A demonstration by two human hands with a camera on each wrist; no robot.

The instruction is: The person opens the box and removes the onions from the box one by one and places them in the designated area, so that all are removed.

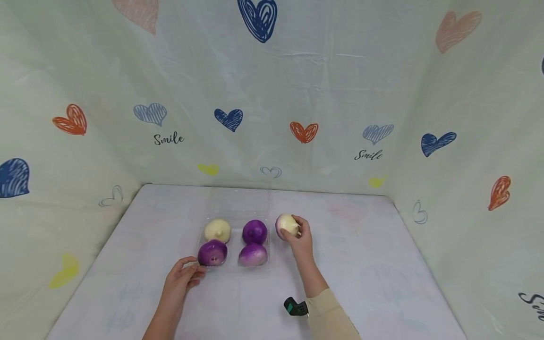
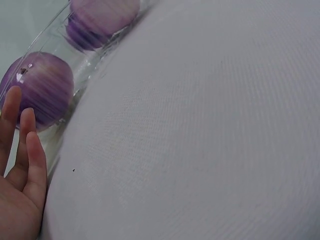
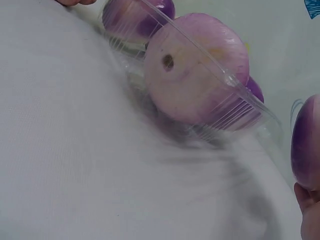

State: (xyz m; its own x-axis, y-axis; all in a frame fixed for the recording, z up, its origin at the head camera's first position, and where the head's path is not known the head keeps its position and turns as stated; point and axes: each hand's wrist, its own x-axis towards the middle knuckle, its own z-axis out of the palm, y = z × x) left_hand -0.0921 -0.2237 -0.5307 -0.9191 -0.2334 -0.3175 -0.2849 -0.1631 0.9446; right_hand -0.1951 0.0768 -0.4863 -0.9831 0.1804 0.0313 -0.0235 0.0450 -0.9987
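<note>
A clear plastic container (image 1: 233, 260) holds several onions. At its back left is a pale onion (image 1: 217, 230), with a purple onion (image 1: 213, 252) in front of it. On its right side sit a dark purple onion (image 1: 255, 232) and a lighter purple onion (image 1: 252, 255). My right hand (image 1: 302, 241) grips a white-and-purple onion (image 1: 285, 225) just right of the container, above the table. My left hand (image 1: 182, 278) is at the container's front left corner. In the left wrist view its fingers (image 2: 36, 150) are extended alongside the plastic wall; whether they press on it I cannot tell.
The container's transparent lid (image 1: 237, 203) lies open toward the back of the white table (image 1: 361, 264). A black device (image 1: 295, 307) is at the right sleeve. Behind the table hangs a pale curtain (image 1: 331, 85) printed with hearts.
</note>
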